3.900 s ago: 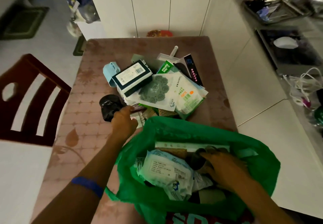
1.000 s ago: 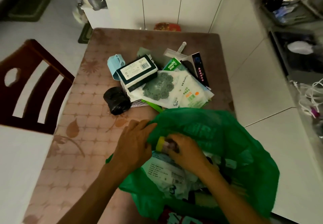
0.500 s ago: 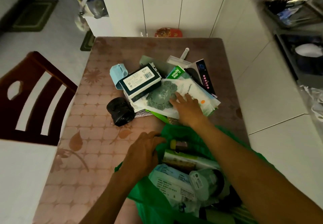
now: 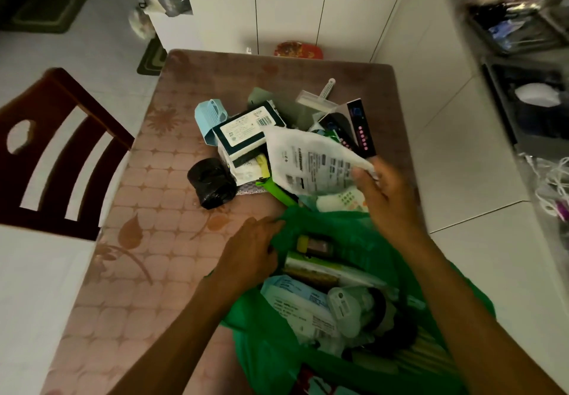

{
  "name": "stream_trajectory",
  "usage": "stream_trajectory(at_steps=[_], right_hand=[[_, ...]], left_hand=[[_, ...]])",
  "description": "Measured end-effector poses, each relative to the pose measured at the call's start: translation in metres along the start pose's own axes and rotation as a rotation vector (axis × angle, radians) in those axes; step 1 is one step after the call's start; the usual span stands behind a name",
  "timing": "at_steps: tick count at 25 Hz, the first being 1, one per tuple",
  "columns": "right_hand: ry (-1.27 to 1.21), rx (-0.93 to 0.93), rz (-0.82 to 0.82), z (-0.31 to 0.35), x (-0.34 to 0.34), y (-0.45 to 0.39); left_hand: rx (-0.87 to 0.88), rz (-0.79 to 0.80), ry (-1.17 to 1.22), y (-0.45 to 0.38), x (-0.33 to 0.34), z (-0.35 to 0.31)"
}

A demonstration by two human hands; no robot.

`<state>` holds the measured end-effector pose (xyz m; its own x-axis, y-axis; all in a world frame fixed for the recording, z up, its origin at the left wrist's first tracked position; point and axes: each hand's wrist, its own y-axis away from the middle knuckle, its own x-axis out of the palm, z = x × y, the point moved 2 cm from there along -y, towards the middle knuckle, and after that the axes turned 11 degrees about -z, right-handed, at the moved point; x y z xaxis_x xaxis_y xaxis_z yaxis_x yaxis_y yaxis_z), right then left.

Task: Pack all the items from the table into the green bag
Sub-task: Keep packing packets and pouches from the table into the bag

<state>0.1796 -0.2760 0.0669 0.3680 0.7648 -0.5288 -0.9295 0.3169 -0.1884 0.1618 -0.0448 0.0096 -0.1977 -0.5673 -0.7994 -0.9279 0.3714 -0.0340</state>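
Note:
The green bag hangs open at the table's near edge, with packets and a small yellow-capped bottle inside. My left hand grips the bag's left rim. My right hand pinches a white flat packet by its corner, lifted and tilted above the pile, its printed back toward me. On the table remain a dark box with a white label, a black roll, a light blue holder, a black box with pink dots and a razor.
A dark wooden chair stands left of the table. White cabinets rise behind it. A cluttered counter with cables runs along the right. A red tin lies on the floor past the table's far edge.
My right hand put a small bottle in the bag, reached to the pile, then picked up the white flat packet and turned it over. My left hand stays on the bag's rim.

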Motion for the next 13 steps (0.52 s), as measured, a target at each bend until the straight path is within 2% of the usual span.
stream_trajectory(at_steps=[3,6,8,10,11,13], right_hand=[[-0.212,0.094,0.033,0.008,-0.075,0.058],[-0.191,0.137,0.222,-0.021,-0.103,0.101],[-0.032,0.021,0.357,-0.041,-0.087,0.120],[0.200,-0.199,0.413,-0.069,-0.069,0.136],[0.380,-0.223,0.434,-0.080,-0.062,0.142],[0.709,-0.093,0.373,-0.083,-0.056,0.147]], left_hand=[[-0.162,-0.083,0.229,-0.007,-0.020,-0.002],[-0.163,-0.094,0.220,-0.005,-0.027,-0.003],[-0.099,-0.074,0.246,0.002,-0.025,-0.007],[-0.033,-0.046,0.264,0.014,-0.020,-0.021],[-0.003,-0.038,0.270,0.021,-0.017,-0.026],[0.030,-0.020,0.279,0.034,-0.015,-0.032]])
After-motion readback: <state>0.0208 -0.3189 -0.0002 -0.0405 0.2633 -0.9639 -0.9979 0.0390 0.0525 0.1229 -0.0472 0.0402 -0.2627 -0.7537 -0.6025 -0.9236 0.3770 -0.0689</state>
